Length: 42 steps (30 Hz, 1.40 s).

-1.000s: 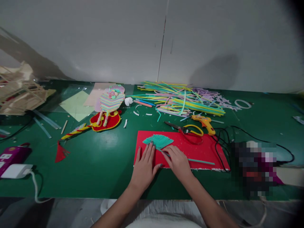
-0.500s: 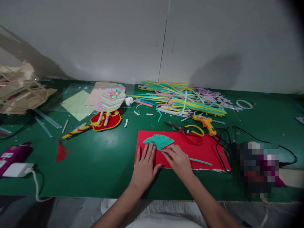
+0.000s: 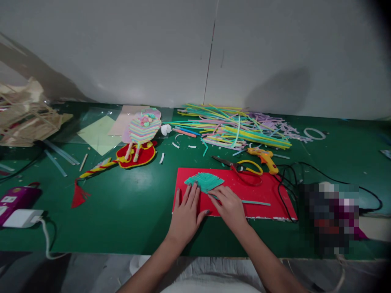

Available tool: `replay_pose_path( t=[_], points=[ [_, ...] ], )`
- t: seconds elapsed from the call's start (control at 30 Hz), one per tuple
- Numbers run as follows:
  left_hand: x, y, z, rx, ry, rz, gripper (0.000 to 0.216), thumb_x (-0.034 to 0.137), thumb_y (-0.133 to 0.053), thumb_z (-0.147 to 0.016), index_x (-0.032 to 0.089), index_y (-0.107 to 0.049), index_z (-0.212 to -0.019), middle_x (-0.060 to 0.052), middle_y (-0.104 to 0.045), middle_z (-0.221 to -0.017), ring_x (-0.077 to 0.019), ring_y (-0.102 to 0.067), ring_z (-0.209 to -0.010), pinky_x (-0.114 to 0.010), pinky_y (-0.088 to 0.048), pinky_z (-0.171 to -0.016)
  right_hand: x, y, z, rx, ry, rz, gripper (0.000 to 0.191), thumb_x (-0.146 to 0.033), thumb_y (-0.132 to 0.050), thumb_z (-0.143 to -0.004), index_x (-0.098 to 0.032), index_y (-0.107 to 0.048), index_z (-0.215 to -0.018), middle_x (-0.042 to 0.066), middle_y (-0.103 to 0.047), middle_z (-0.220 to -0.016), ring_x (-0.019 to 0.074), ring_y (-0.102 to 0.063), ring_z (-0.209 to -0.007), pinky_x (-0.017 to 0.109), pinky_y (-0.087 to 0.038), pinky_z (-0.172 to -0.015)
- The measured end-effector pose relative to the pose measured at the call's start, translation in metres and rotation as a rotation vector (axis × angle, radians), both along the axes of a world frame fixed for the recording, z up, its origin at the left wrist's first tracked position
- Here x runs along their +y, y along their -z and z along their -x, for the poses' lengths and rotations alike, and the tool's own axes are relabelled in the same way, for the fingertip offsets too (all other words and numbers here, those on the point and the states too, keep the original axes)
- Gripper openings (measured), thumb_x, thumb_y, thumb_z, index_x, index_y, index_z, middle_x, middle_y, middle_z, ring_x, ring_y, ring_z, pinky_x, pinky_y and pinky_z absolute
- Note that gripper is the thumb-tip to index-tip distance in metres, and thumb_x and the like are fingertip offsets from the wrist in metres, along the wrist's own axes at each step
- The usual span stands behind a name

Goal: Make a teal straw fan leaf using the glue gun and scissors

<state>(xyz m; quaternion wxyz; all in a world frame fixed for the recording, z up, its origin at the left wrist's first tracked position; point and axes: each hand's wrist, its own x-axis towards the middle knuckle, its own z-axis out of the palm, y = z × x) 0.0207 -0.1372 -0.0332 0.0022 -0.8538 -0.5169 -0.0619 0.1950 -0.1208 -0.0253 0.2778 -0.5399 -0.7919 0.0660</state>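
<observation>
A teal fan shape made of narrow strips (image 3: 205,180) lies on a red board (image 3: 259,193). My left hand (image 3: 187,209) rests flat with fingers spread, its fingertips on the fan's lower left edge. At the fan's lower tip, my right hand (image 3: 229,205) pinches a thin teal strip (image 3: 256,202). The strip's free end sticks out to the right beyond the hand, over the board; its other end is largely hidden by the fingers. Scissors with yellow handles (image 3: 241,166) lie across the board's upper edge, near an orange glue gun (image 3: 263,158).
Behind the board is a heap of coloured strips (image 3: 232,126). A decorated fan with a red tassel (image 3: 136,156) lies to the left. Farther left are a purple box (image 3: 23,199) and a white charger (image 3: 23,218). A black cable (image 3: 287,195) crosses the board's right end.
The strip's free end has shifted slightly left and up, with the right hand still pinching it. My left hand has stayed in place on the fan.
</observation>
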Motion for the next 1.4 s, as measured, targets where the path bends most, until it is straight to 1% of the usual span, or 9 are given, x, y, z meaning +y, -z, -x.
replay_pose_path(
  t=[0.23, 0.47, 0.6, 0.73, 0.87, 1.03, 1.23, 1.33, 1.4],
  points=[
    [0.001, -0.001, 0.000, 0.008, -0.002, -0.001, 0.064, 0.051, -0.028, -0.095, 0.009, -0.032, -0.143, -0.009, -0.026, -0.152, -0.0290, -0.028, -0.138, -0.055, -0.024, -0.109, 0.002, 0.003, -0.002, 0.003, -0.004, -0.005, 0.016, -0.021, -0.052, -0.091, -0.021, -0.068, -0.094, 0.004, -0.066, -0.084, 0.0162, -0.055, -0.079, 0.028, -0.042, -0.071],
    [0.001, 0.000, 0.000, -0.006, -0.002, -0.002, 0.063, 0.051, -0.028, -0.094, 0.011, -0.031, -0.143, -0.009, -0.026, -0.152, -0.0288, -0.027, -0.138, -0.055, -0.022, -0.110, 0.011, -0.001, -0.008, -0.109, -0.083, -0.074, 0.019, -0.017, -0.051, -0.090, -0.023, -0.069, -0.090, 0.004, -0.066, -0.085, 0.0164, -0.051, -0.077, 0.031, -0.033, -0.067],
    [0.001, 0.002, 0.000, -0.014, -0.008, 0.000, 0.063, 0.051, -0.028, -0.094, 0.012, -0.030, -0.143, -0.008, -0.026, -0.152, -0.0279, -0.025, -0.139, -0.055, -0.021, -0.111, 0.022, -0.006, -0.014, -0.212, -0.239, -0.137, 0.019, -0.013, -0.051, -0.090, -0.021, -0.068, -0.092, 0.004, -0.066, -0.086, 0.0165, -0.049, -0.079, 0.032, -0.030, -0.068],
    [0.001, 0.001, 0.000, -0.022, -0.016, -0.001, 0.063, 0.052, -0.029, -0.094, 0.012, -0.031, -0.143, -0.008, -0.028, -0.151, -0.0271, -0.025, -0.139, -0.054, -0.021, -0.111, 0.035, -0.011, -0.020, -0.313, -0.405, -0.197, 0.021, -0.019, -0.047, -0.093, -0.019, -0.067, -0.090, 0.005, -0.066, -0.087, 0.0169, -0.048, -0.079, 0.032, -0.029, -0.070],
    [0.000, 0.001, -0.001, -0.020, -0.010, -0.004, 0.063, 0.052, -0.029, -0.094, 0.011, -0.033, -0.142, -0.009, -0.029, -0.151, -0.0278, -0.026, -0.139, -0.055, -0.021, -0.111, 0.047, -0.020, -0.024, -0.402, -0.561, -0.148, 0.023, -0.021, -0.043, -0.095, -0.021, -0.067, -0.094, 0.004, -0.067, -0.091, 0.0172, -0.049, -0.085, 0.033, -0.032, -0.075],
    [0.000, 0.001, -0.001, -0.027, -0.004, -0.004, 0.063, 0.051, -0.031, -0.094, 0.011, -0.033, -0.142, -0.011, -0.030, -0.150, -0.0285, -0.027, -0.139, -0.056, -0.023, -0.110, 0.062, -0.027, -0.026, -0.360, -0.678, -0.106, 0.021, -0.022, -0.046, -0.094, -0.020, -0.067, -0.092, 0.004, -0.067, -0.089, 0.0166, -0.051, -0.088, 0.033, -0.034, -0.078],
    [0.000, 0.000, 0.000, -0.030, -0.009, 0.008, 0.062, 0.051, -0.031, -0.094, 0.011, -0.034, -0.142, -0.010, -0.031, -0.150, -0.0282, -0.028, -0.138, -0.056, -0.023, -0.110, 0.070, -0.026, -0.031, -0.188, -0.681, 0.023, 0.020, -0.023, -0.049, -0.093, -0.023, -0.068, -0.091, 0.002, -0.068, -0.092, 0.0144, -0.054, -0.095, 0.033, -0.037, -0.085],
    [0.000, -0.001, 0.000, -0.021, -0.010, 0.006, 0.062, 0.051, -0.031, -0.094, 0.011, -0.034, -0.142, -0.010, -0.029, -0.151, -0.0284, -0.028, -0.138, -0.056, -0.023, -0.110, 0.066, -0.018, -0.039, -0.081, -0.613, 0.034, 0.019, -0.022, -0.049, -0.092, -0.024, -0.068, -0.093, 0.001, -0.068, -0.093, 0.0136, -0.055, -0.097, 0.038, -0.034, -0.099],
    [0.000, -0.001, 0.000, -0.013, -0.006, 0.000, 0.062, 0.050, -0.031, -0.094, 0.010, -0.033, -0.142, -0.010, -0.028, -0.151, -0.0284, -0.028, -0.138, -0.056, -0.023, -0.110, 0.060, -0.012, -0.045, -0.039, -0.530, 0.006, 0.021, -0.019, -0.049, -0.092, -0.026, -0.068, -0.095, 0.000, -0.069, -0.097, 0.0140, -0.055, -0.099, 0.042, -0.032, -0.104]
  ],
)
